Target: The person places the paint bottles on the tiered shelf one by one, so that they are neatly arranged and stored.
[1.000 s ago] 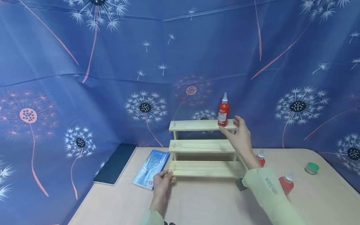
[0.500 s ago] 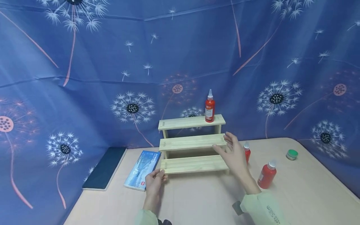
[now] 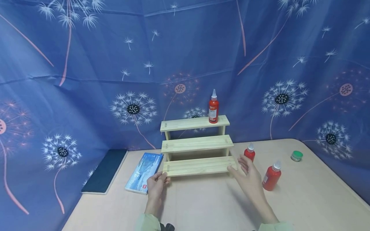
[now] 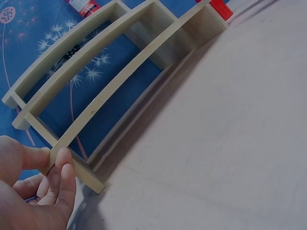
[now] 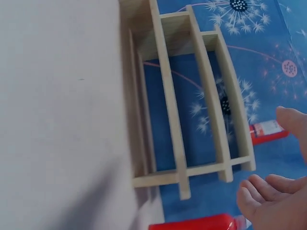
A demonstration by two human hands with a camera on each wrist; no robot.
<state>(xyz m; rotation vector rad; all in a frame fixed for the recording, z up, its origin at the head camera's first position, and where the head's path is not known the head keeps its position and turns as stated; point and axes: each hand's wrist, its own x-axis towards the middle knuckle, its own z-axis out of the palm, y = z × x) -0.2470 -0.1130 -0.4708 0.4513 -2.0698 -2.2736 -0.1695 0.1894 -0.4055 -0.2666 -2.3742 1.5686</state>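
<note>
A three-step wooden shelf [image 3: 196, 143] stands at the back of the table. My left hand [image 3: 156, 187] pinches the left end of its lowest board; the left wrist view shows thumb and fingers on either side of that board's corner [image 4: 53, 155]. My right hand [image 3: 249, 178] is at the right end of the same board, its thumb overlapping the board in the head view. In the right wrist view its fingers [image 5: 268, 189] are relaxed, with nothing between them and the thumb. On the top step, towards the right, a red squeeze bottle [image 3: 213, 110] with a pointed nozzle stands upright.
Right of the shelf stand two more red bottles, one behind my right hand [image 3: 250, 152] and one nearer [image 3: 271, 176]. A green-lidded jar [image 3: 296, 156] is farther right. Left lie a blue box [image 3: 144, 173] and a dark notebook [image 3: 105, 171]. A blue dandelion-print cloth [image 3: 202, 48] hangs behind.
My right hand has moved away from the bottle on the top step, down past the middle step to the lowest board's right end. My left hand keeps its grip. The head view has turned rightward.
</note>
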